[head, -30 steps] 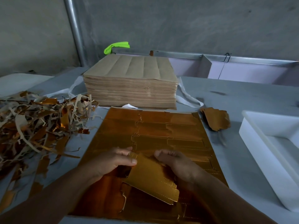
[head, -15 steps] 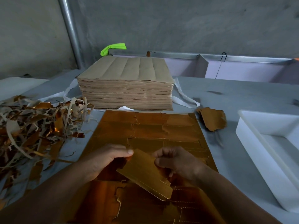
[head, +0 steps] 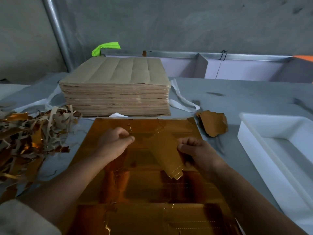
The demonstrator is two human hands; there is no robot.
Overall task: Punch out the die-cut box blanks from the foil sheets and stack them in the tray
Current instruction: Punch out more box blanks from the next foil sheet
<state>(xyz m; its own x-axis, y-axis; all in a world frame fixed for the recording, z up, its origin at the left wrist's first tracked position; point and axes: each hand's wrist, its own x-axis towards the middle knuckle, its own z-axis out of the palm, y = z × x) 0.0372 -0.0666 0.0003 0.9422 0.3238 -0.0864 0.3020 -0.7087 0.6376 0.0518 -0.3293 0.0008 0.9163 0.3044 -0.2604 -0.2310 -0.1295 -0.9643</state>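
Leftward scrap heap (head: 28, 133), rightward tray (head: 279, 128).

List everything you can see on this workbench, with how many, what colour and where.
foil sheet: one, gold, flat on the table before the person
box blank: one, gold, held above the sheet
loose pieces: small pile, gold, right of the sheet
paper stack: one, brown, behind the sheet
scrap strips: a heap, gold and brown, far left
tray: one, white, far right
straps: a few, white, beside the stack
green object: one, bright green, behind the stack
table: one, grey
left grip: one hand, fingers curled, over the sheet's left side
right grip: one hand, holds the box blank
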